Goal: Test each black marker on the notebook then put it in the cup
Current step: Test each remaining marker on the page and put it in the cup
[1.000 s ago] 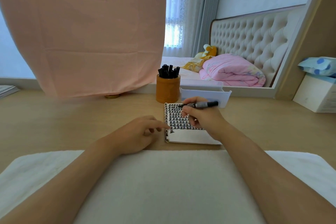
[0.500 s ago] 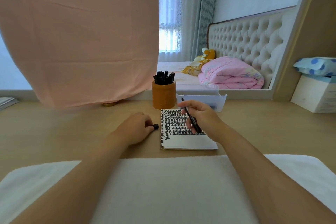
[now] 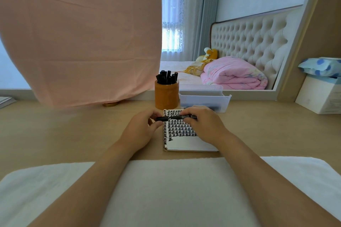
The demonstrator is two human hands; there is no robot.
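Above desk, marker bridges left hand, right hand.

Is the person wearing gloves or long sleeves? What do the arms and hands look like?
No gloves and no sleeves in view. The left grip and right grip are plain bare hands, no rings to see. The left forearm and right forearm are bare to the picture's edge, with no watch or bracelet.

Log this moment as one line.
marker: level above notebook | left hand: pinches its cap end | right hand: grips its barrel | cup: behind, holds markers
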